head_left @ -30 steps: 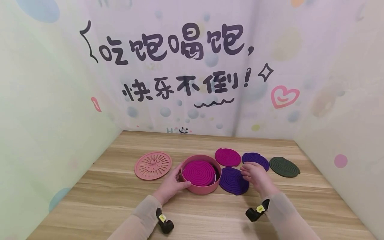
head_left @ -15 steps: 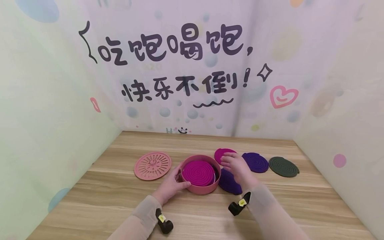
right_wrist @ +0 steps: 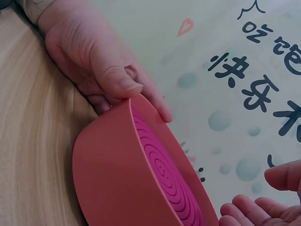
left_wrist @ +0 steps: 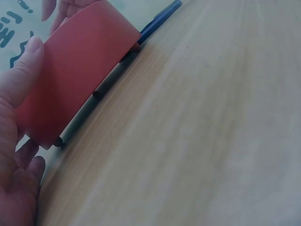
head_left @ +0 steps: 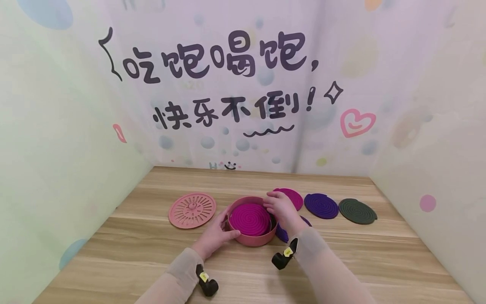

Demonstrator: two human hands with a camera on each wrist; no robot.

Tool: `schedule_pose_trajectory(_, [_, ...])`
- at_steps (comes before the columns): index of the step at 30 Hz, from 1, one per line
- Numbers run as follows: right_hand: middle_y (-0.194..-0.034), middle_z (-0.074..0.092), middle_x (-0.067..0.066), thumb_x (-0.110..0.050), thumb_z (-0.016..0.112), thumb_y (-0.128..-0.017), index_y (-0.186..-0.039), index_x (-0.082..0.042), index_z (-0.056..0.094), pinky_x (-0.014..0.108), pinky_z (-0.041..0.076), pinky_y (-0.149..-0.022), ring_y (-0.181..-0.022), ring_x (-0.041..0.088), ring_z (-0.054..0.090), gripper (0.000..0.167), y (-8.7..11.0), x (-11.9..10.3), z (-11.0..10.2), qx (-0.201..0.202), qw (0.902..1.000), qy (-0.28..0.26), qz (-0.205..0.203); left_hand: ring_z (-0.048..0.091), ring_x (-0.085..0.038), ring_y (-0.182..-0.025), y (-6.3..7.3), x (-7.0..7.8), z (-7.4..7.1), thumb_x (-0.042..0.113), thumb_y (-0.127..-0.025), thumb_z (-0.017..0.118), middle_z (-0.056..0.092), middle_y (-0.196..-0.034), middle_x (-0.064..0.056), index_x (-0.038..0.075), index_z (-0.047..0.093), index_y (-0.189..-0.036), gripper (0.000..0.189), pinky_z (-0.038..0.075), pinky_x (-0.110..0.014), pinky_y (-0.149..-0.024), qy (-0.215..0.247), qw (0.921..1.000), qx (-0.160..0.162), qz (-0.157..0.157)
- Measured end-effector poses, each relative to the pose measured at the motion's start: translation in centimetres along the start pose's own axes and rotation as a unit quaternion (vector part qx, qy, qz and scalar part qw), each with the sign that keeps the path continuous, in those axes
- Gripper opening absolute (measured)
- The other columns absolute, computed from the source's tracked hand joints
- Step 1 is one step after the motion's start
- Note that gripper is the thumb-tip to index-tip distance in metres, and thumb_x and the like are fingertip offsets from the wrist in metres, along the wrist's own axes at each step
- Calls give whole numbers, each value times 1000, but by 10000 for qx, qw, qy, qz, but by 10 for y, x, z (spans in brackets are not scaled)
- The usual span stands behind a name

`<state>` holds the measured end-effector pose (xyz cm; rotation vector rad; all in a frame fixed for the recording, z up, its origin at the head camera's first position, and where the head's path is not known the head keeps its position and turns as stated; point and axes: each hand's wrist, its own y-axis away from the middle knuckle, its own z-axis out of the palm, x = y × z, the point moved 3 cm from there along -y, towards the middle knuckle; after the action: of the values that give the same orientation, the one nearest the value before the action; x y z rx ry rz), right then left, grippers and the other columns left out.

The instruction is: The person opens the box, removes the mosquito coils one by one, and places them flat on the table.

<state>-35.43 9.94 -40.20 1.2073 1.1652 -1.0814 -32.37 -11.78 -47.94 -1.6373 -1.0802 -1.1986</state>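
A round pink mosquito coil tin (head_left: 255,241) stands on the table, with a magenta mosquito coil (head_left: 249,219) lying flat inside it. My left hand (head_left: 213,237) grips the tin's left side, its thumb at the front rim in the head view. In the right wrist view that thumb (right_wrist: 120,84) lies on the rim of the tin (right_wrist: 108,165). At the tin's right rim is my right hand (head_left: 284,213), fingers extended and holding nothing; whether it touches the rim I cannot tell. Under the right hand, a purple coil (head_left: 282,234) is partly hidden.
A slotted pink lid (head_left: 192,210) lies left of the tin. To the right are another magenta coil (head_left: 293,196), partly covered by the right hand, a purple coil (head_left: 321,206) and a dark green coil (head_left: 357,211). Printed walls enclose the wooden table (head_left: 152,261).
My right hand has moved left from over the purple coils to the tin's right rim. The left hand keeps its hold on the tin, and the coils lie as before.
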Motion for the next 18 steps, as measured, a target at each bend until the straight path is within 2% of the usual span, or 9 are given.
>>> schedule_pose_trajectory(11, [-133,49,23,-12,56,-96,-134,3,47,49,38,-106,-123,35,47,43,-4,9,6,141,9966,804,84,29,-32,-140,0,-1,-1,30,-80,79,29,-155,-11,16,23,-154,94,26,-46,-112,-178,9998,13,-13])
schedule_pose_trajectory(18, [-133,51,22,-11,59,-94,-133,2,48,51,32,-109,-127,35,43,43,-3,10,9,165,9951,969,114,29,-32,-140,1,-1,-1,30,-80,79,28,-155,-12,16,23,-154,94,26,-47,-113,-162,9999,31,-38])
